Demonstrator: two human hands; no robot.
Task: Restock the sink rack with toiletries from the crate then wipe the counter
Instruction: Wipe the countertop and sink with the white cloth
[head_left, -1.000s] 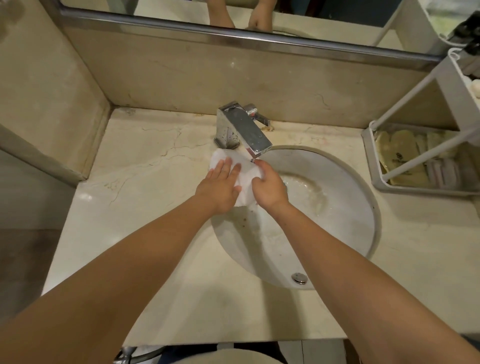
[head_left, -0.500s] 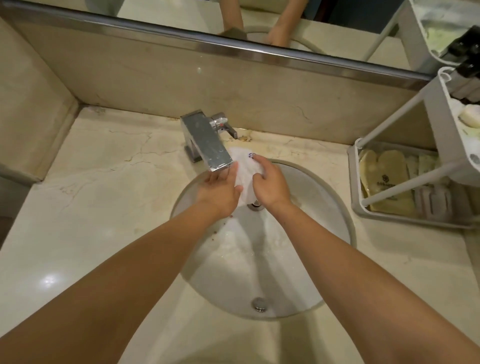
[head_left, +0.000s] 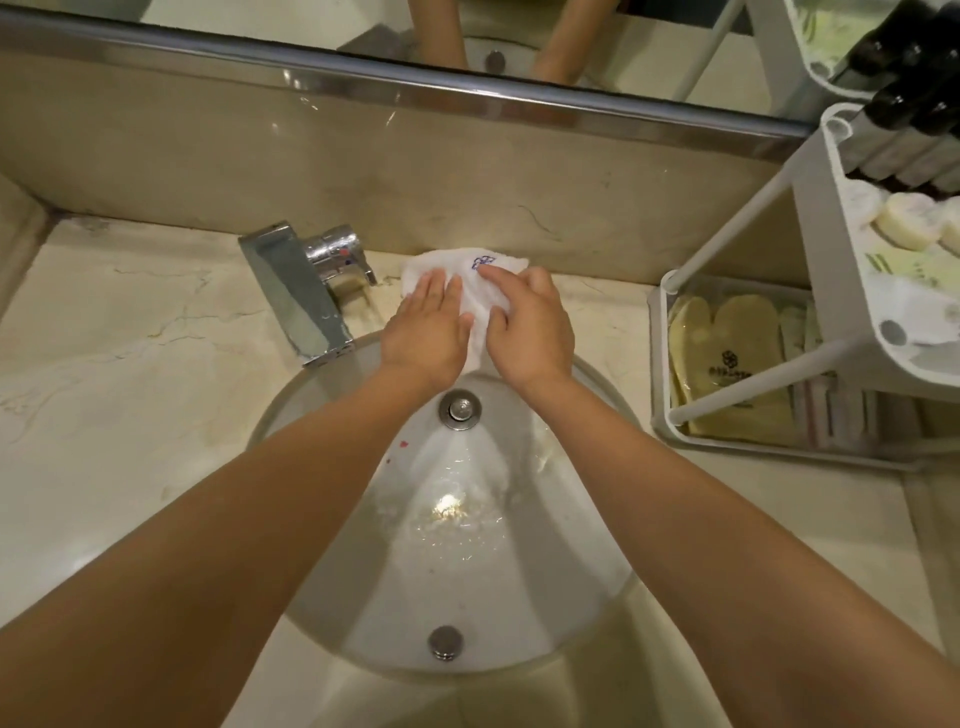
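Note:
A white cloth (head_left: 483, 291) with a small blue emblem lies on the marble counter (head_left: 130, 374) behind the sink, right of the chrome faucet (head_left: 306, 296). My left hand (head_left: 426, 332) presses flat on the cloth's left side with straight fingers. My right hand (head_left: 524, 322) lies on its right side, fingers and thumb bent into the fabric. The white two-tier sink rack (head_left: 810, 249) stands at the right, with dark bottles (head_left: 914, 130) and round soaps (head_left: 904, 218) on its upper tier and beige packets (head_left: 732, 364) in the lower tray.
The white round basin (head_left: 467, 545) sits below my hands, with a metal drain (head_left: 460, 410) and some water drops. A mirror with a metal bottom rail (head_left: 363, 78) runs along the back wall. The marble side wall (head_left: 15, 234) closes the counter's left end.
Both hands moved the cloth from the faucet spout's front to the counter strip behind the sink, right of the faucet. The camera view shifted right and closer.

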